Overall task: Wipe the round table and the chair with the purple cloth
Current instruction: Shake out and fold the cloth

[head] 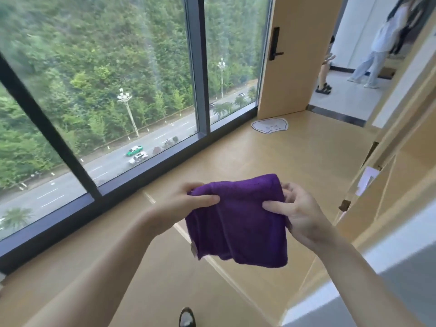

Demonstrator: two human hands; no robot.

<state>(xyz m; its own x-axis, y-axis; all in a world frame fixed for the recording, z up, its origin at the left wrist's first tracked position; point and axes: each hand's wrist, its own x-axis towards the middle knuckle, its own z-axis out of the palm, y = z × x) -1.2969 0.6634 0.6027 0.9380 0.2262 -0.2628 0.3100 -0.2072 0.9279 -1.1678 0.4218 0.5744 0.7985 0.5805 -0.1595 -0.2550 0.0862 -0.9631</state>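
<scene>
A large dark-framed window [198, 67] is seen above a tan floor [295, 156]. Right of the window stands an open wooden door [295, 57]; a white mat [269, 125] lies near the window's lower right corner.

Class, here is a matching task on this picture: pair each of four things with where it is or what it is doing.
Things:
1. purple cloth
2. left hand
3. white floor mat
4. door

Places or states:
A. lying on the floor near the doorway
B. standing open beside the window
C. held up in the air between both hands
D. pinching the cloth's left edge

Pairs: 1-C, 2-D, 3-A, 4-B
</scene>
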